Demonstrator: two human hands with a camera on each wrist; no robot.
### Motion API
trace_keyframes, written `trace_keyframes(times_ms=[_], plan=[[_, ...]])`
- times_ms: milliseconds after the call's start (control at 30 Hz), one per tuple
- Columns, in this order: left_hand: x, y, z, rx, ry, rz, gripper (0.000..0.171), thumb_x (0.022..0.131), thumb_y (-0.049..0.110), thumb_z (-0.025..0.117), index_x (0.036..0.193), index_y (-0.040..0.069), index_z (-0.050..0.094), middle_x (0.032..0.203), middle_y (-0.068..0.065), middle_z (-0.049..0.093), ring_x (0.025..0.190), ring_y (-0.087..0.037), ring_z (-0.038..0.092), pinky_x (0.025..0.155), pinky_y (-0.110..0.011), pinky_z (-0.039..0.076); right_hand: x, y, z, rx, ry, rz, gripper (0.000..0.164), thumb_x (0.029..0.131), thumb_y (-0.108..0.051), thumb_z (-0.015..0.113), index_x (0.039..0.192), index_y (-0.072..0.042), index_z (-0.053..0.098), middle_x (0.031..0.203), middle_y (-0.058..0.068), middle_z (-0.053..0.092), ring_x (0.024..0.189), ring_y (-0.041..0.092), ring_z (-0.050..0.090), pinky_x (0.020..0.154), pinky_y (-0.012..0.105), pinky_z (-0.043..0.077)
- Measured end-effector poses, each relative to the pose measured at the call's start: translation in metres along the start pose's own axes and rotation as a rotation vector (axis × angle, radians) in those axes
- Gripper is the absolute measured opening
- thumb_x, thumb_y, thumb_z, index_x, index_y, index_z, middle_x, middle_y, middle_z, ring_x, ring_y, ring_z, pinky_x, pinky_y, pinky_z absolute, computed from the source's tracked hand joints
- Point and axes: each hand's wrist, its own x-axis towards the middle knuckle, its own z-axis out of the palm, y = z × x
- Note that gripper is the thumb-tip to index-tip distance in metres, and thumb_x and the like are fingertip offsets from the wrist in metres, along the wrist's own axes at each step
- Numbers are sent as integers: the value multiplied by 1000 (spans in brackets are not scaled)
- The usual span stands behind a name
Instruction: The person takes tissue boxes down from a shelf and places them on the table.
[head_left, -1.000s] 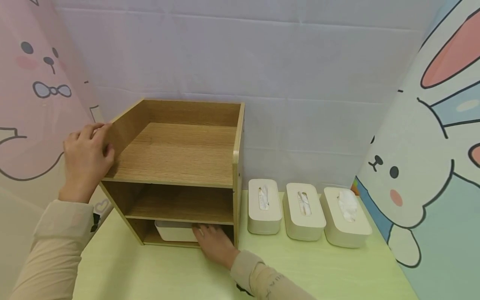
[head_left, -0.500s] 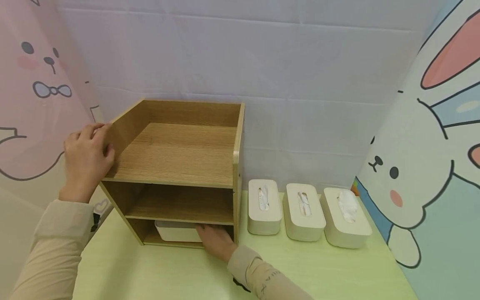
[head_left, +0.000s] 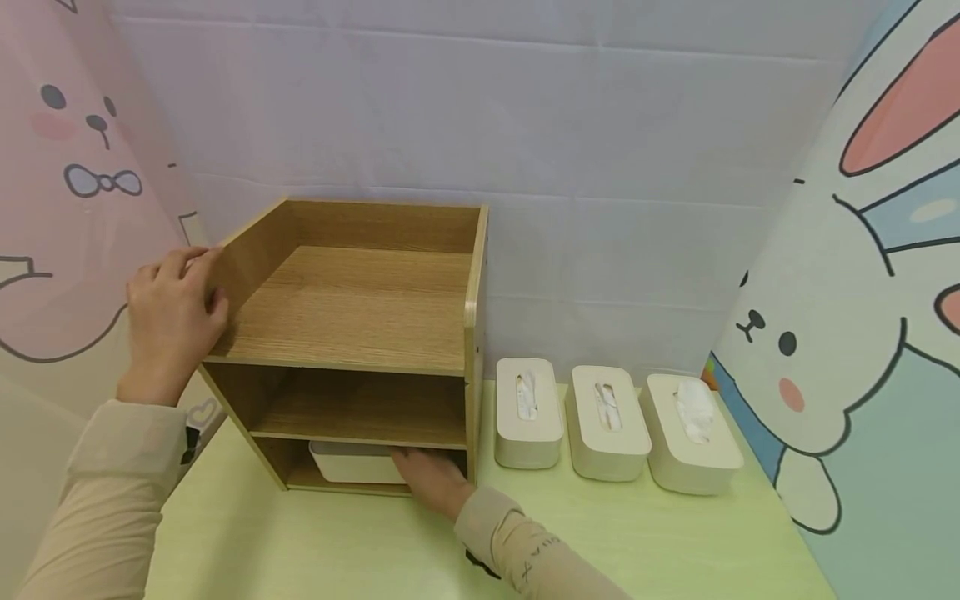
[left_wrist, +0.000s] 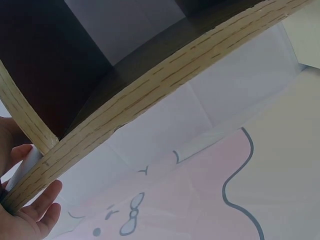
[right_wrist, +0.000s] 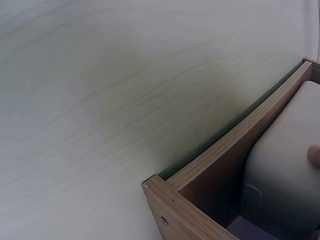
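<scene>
My left hand (head_left: 171, 321) grips the upper left side panel of a wooden shelf unit (head_left: 360, 304); in the left wrist view its fingers (left_wrist: 46, 200) wrap that board's edge. A white tissue box (head_left: 352, 462), rounded like those beside the unit, sits in the bottom compartment. My right hand (head_left: 431, 483) reaches into this compartment and holds the box near its right end. Under the middle shelf most of its fingers are hidden. From the right wrist, a fingertip (right_wrist: 314, 156) shows against the face of the box (right_wrist: 287, 155).
Three white tissue boxes stand in a row right of the unit: the nearest one (head_left: 528, 429), a middle one (head_left: 609, 442) and a far right one (head_left: 693, 454). The pale green table (head_left: 360, 542) bears everything. A white cloth (head_left: 600, 167) hangs behind.
My right hand has shifted slightly right along the box, and its fingers have gone further under the middle shelf. The left hand and the tissue boxes have stayed put.
</scene>
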Motion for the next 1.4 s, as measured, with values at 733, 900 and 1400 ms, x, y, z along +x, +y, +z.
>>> trace_keyframes(times_ms=[733,900,1400], plan=[[0,0,1,-13,10,4,42,75,3,55,116,-1,57,110,-27,56,90,-52,46,76,-60,33,-11,3,-2,-76,77,-87,59,76,-15,72,125,-13,41,101,1,61,66,7,56,50,15,42],[0,0,0,-10,11,7,42,75,3,55,116,-1,57,110,-27,56,90,-52,47,76,-60,33,-16,3,0,-115,115,-99,60,74,-16,73,125,-12,40,111,2,58,77,12,60,57,17,48],[-1,0,-1,-11,18,8,42,75,3,54,116,-1,57,110,-27,56,90,-53,46,76,-60,33,-29,2,1,-164,207,-91,65,70,-19,74,124,-15,39,119,4,52,85,20,58,57,19,48]])
